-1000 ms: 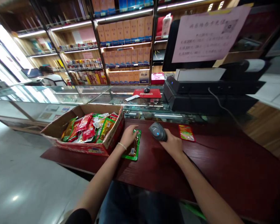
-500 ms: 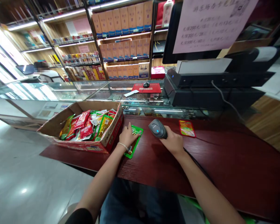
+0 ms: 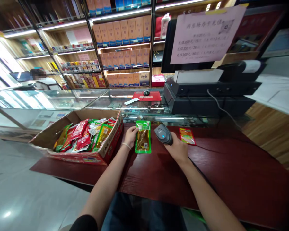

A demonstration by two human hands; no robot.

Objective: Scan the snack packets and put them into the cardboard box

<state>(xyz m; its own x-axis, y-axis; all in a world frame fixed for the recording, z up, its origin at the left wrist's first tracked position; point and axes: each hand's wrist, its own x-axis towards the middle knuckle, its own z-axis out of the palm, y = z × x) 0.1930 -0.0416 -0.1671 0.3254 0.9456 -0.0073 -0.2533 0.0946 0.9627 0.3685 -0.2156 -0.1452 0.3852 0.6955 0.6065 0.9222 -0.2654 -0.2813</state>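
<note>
My left hand (image 3: 130, 137) pinches the left edge of a green-bordered snack packet (image 3: 143, 137), whose clear middle shows brown food and a small printed code near the bottom. Held in my right hand (image 3: 179, 148) is a dark grey barcode scanner (image 3: 163, 134) with a small blue light, its head pointing left toward the packet. Just beyond that hand, a red-edged snack packet (image 3: 187, 136) lies flat on the dark red counter (image 3: 159, 179). On the left stands an open cardboard box (image 3: 112, 141) filled with several red, green and yellow packets (image 3: 83, 133).
Behind the counter is a glass display case (image 3: 96, 99) with a mouse (image 3: 146, 92) on a red mat (image 3: 156, 96). A monitor (image 3: 167, 48) bearing a paper sign and a black cash drawer (image 3: 188, 104) stand back right. A person (image 3: 44, 80) sits far left.
My left hand has gone from lying over the green packet to gripping its left edge. The packet now stands straighter, with its front uncovered. The whole view has shifted slightly.
</note>
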